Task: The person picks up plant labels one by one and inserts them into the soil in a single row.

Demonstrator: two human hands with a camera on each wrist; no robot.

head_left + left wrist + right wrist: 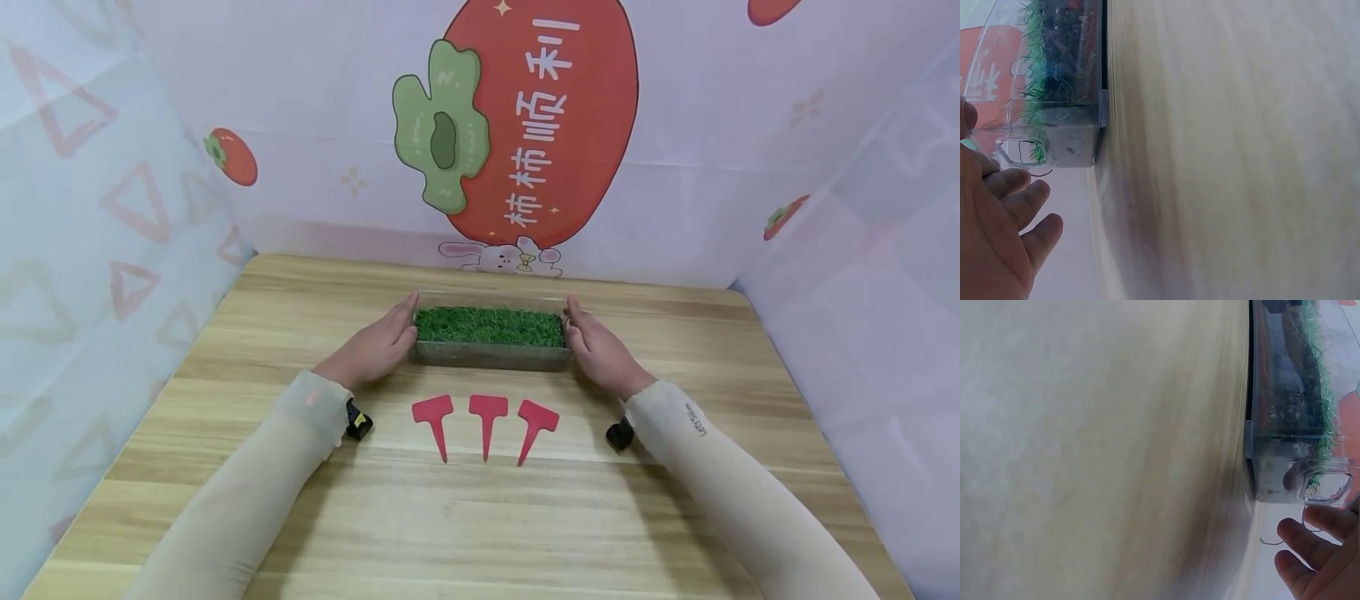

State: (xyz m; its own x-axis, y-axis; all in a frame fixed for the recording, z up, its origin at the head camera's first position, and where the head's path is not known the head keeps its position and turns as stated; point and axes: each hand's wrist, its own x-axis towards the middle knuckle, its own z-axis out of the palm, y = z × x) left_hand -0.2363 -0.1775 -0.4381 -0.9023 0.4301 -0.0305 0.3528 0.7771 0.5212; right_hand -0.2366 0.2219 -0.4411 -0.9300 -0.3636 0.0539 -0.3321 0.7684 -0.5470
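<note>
Here, both hands [372, 346] [606, 352], fingers uncurled, touch the box [491, 358].

- Head view bright, pale glare on the table [487, 521]
- Soft shadows beside both sleeves [247, 492]
- Wrist views hazier (the table's nearest grain blurs out)

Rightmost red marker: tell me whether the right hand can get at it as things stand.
Probably yes: the right hand is at the right end of the clear box, with only bare tabletop between that hand and the marker.
</note>
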